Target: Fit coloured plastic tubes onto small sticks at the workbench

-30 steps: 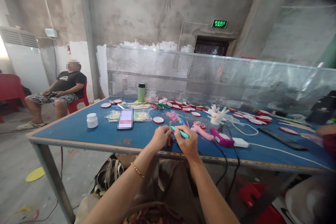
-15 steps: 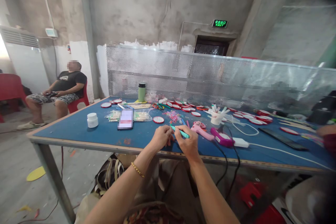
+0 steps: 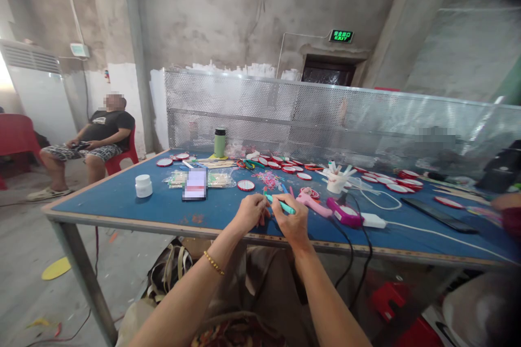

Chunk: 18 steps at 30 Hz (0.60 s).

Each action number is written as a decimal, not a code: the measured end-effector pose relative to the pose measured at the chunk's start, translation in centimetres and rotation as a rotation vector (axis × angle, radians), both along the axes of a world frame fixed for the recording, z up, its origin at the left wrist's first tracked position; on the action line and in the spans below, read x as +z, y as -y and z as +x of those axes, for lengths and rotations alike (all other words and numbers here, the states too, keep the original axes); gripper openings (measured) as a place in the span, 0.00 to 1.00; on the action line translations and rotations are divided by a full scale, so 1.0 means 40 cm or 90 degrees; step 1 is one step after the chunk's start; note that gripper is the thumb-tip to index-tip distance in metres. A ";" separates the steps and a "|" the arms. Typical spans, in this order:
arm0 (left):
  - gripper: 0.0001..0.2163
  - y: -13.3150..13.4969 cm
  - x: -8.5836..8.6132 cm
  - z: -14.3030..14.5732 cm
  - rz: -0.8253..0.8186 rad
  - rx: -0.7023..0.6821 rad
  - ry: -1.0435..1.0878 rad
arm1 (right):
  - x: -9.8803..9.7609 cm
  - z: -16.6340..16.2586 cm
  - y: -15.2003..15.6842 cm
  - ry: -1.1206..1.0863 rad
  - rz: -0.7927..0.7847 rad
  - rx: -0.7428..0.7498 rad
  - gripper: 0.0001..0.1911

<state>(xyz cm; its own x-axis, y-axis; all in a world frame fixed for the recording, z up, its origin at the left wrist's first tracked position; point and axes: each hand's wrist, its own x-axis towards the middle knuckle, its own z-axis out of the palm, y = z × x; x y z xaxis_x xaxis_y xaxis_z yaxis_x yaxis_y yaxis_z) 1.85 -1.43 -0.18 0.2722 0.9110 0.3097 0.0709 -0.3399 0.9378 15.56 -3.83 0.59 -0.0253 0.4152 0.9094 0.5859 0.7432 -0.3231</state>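
My right hand is closed around a teal marker pen, its tip pointing left toward my other hand. My left hand is pinched just beside that tip, over the table's front edge; whatever small piece sits in its fingers is hidden. Beyond my hands lie a round red-rimmed disc and a heap of small colourful bits. A pink glue gun rests on the table to the right of my right hand.
On the blue table are a white jar, a phone, a green bottle, a cup of white sticks and a purple box with cables. A mesh screen runs behind. A person sits at left.
Almost nothing differs. My hands stay in the same place, with the marker pen and fingers shifted only very slightly.
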 end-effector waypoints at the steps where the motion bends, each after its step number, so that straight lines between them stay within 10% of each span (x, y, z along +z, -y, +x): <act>1: 0.11 0.001 0.002 0.000 0.000 0.000 -0.002 | 0.001 0.000 0.000 0.002 -0.005 0.001 0.10; 18: 0.10 -0.015 -0.016 0.001 -0.042 -0.011 0.043 | -0.005 0.003 0.000 -0.239 -0.087 0.031 0.10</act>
<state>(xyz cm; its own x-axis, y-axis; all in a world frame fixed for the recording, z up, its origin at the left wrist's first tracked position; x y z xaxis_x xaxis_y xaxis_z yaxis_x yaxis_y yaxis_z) 1.91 -0.83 -0.81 0.2683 0.9256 0.2669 0.0018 -0.2776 0.9607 15.69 -3.83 0.39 0.2751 0.5390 0.7961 0.3742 0.7027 -0.6051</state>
